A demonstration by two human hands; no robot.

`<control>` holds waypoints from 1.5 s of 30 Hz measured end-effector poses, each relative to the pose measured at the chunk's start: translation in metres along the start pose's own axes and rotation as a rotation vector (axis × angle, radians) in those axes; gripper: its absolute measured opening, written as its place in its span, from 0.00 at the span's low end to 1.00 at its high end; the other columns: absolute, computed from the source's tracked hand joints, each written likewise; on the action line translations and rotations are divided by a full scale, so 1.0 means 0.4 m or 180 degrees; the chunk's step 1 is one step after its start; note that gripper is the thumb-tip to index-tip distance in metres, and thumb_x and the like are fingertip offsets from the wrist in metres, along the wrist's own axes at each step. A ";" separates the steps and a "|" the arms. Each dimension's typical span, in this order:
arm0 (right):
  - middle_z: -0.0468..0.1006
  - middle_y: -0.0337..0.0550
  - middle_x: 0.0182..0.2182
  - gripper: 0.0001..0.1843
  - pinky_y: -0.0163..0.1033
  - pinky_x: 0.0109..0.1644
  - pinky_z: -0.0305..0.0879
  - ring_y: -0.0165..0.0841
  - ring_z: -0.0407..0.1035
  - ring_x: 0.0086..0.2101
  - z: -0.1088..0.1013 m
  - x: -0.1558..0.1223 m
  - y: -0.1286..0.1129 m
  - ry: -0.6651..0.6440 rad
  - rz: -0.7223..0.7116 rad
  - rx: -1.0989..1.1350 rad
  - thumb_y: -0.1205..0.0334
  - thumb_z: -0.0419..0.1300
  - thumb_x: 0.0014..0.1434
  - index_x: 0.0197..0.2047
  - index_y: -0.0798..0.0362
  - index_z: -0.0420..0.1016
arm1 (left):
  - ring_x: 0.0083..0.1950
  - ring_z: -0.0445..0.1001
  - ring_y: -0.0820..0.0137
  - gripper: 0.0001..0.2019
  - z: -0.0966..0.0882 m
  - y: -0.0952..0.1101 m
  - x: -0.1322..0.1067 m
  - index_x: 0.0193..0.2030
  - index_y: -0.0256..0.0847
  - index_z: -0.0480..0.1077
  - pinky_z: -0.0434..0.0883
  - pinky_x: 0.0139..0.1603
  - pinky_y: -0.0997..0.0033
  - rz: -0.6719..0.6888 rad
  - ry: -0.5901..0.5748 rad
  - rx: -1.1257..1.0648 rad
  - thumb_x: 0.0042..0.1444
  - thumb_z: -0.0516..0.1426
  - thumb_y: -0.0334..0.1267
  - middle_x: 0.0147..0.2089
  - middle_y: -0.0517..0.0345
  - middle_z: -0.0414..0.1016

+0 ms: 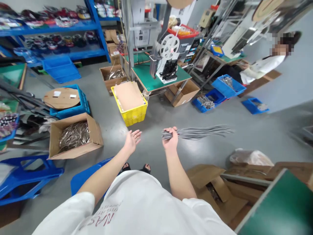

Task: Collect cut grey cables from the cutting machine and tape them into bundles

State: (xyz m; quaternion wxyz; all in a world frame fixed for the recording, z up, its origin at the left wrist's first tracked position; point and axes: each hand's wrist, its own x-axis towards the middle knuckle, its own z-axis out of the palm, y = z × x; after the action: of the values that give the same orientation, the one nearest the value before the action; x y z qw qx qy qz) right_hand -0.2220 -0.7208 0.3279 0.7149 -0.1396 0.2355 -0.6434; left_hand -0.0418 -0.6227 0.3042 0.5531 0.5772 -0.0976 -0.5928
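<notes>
My right hand point(171, 139) is wrapped round one end of a bundle of grey cables point(200, 132). The long loose part of the bundle stretches out to the right and fans slightly at its far end. To the left of it, my left hand point(132, 141) is held out in the air with fingers spread and nothing in it. Both hands are in front of my body, above the grey floor. Nearest beyond the left hand stands a yellow crate point(134, 116) with a sheet of cardboard in its top.
A machine with a white reel point(169, 47) stands on a green-topped table point(146, 78). Left is a cardboard box point(97, 137) of thin wires. Blue bins point(202, 107) of cables lie at right. A seated person point(261, 68) works there. A blue stool point(84, 176) is beside me.
</notes>
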 end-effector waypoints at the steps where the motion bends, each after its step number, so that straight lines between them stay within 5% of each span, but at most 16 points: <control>1: 0.71 0.27 0.23 0.09 0.38 0.46 0.75 0.27 0.74 0.30 0.008 -0.034 0.036 -0.0124 0.0188 -0.0149 0.71 0.60 0.55 0.35 0.46 0.70 | 0.66 0.68 0.61 0.33 0.042 0.003 0.002 0.61 0.44 0.66 0.67 0.63 0.51 0.0059 -0.0046 -0.0016 0.64 0.34 0.57 0.64 0.47 0.69; 5: 0.78 0.32 0.32 0.07 0.45 0.57 0.71 0.30 0.77 0.43 0.026 -0.092 0.116 -0.0061 0.0647 -0.0043 0.70 0.61 0.53 0.32 0.47 0.69 | 0.67 0.65 0.62 0.33 0.186 0.016 0.015 0.64 0.45 0.65 0.63 0.67 0.55 0.0401 -0.0190 0.0052 0.65 0.36 0.59 0.66 0.50 0.68; 9: 0.74 0.27 0.23 0.10 0.44 0.57 0.72 0.27 0.78 0.40 0.000 -0.018 0.077 0.0534 0.0349 0.0613 0.73 0.57 0.50 0.32 0.47 0.69 | 0.74 0.52 0.69 0.24 0.188 0.043 0.010 0.65 0.51 0.65 0.47 0.75 0.66 0.0782 -0.0298 0.0360 0.66 0.46 0.54 0.72 0.63 0.58; 13: 0.71 0.26 0.19 0.09 0.42 0.51 0.77 0.28 0.78 0.32 -0.083 0.032 0.042 0.0888 0.0507 0.1082 0.73 0.54 0.49 0.29 0.47 0.66 | 0.76 0.47 0.69 0.23 0.040 0.034 -0.023 0.65 0.53 0.64 0.42 0.75 0.62 0.0845 -0.0050 0.0607 0.67 0.46 0.50 0.74 0.65 0.54; 20: 0.71 0.25 0.19 0.15 0.29 0.26 0.74 0.24 0.69 0.18 -0.188 0.014 0.063 0.1084 0.1126 0.1617 0.79 0.52 0.44 0.31 0.49 0.67 | 0.73 0.55 0.60 0.24 -0.316 -0.097 -0.180 0.55 0.45 0.71 0.49 0.72 0.46 0.0073 0.0868 0.0655 0.65 0.41 0.51 0.67 0.48 0.67; 23: 0.69 0.25 0.16 0.17 0.27 0.26 0.73 0.24 0.69 0.18 -0.192 -0.015 0.094 0.1035 0.1562 0.2003 0.80 0.52 0.47 0.36 0.52 0.71 | 0.71 0.60 0.59 0.25 -0.400 -0.117 -0.223 0.53 0.42 0.70 0.54 0.70 0.46 -0.0117 0.1190 0.0606 0.65 0.39 0.51 0.64 0.44 0.69; 25: 0.69 0.26 0.16 0.18 0.26 0.27 0.72 0.23 0.69 0.19 -0.194 -0.034 0.119 0.0999 0.1868 0.2361 0.80 0.53 0.48 0.40 0.55 0.73 | 0.69 0.62 0.60 0.25 -0.416 -0.114 -0.221 0.53 0.41 0.69 0.56 0.69 0.49 -0.0145 0.1328 0.0575 0.64 0.39 0.51 0.64 0.44 0.70; 29: 0.75 0.31 0.20 0.19 0.29 0.29 0.74 0.26 0.73 0.22 -0.208 -0.022 0.123 0.1577 0.1756 0.2707 0.78 0.52 0.49 0.42 0.55 0.74 | 0.66 0.67 0.63 0.24 -0.364 -0.093 -0.162 0.53 0.41 0.69 0.63 0.65 0.56 -0.0059 0.1211 0.0498 0.64 0.40 0.51 0.62 0.46 0.72; 33: 0.77 0.33 0.22 0.14 0.35 0.29 0.77 0.30 0.76 0.25 -0.208 0.058 0.029 0.1853 0.1088 0.2865 0.73 0.50 0.50 0.34 0.50 0.74 | 0.63 0.70 0.63 0.23 -0.252 -0.064 -0.101 0.52 0.40 0.69 0.65 0.63 0.58 0.0052 0.0819 0.0344 0.63 0.41 0.50 0.59 0.45 0.75; 40: 0.70 0.26 0.19 0.16 0.30 0.25 0.73 0.24 0.68 0.18 -0.068 0.124 -0.157 0.0958 0.0521 0.2922 0.75 0.52 0.50 0.36 0.49 0.75 | 0.61 0.72 0.62 0.24 -0.126 -0.002 -0.079 0.51 0.39 0.69 0.64 0.63 0.56 0.0212 0.0399 -0.0037 0.62 0.41 0.50 0.57 0.43 0.76; 45: 0.66 0.24 0.19 0.13 0.26 0.31 0.72 0.21 0.68 0.20 0.040 0.055 -0.125 -0.0047 0.0117 0.1558 0.74 0.53 0.55 0.36 0.46 0.72 | 0.60 0.73 0.61 0.26 -0.058 0.051 -0.064 0.51 0.39 0.68 0.66 0.62 0.53 0.0319 0.0314 -0.0291 0.62 0.38 0.52 0.57 0.43 0.76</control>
State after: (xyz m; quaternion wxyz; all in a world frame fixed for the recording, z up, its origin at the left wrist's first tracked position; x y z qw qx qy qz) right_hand -0.2553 -0.7507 0.3631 0.7408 0.0373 0.0698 -0.6671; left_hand -0.0195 -0.5985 0.3269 0.6120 0.5742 -0.0718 -0.5391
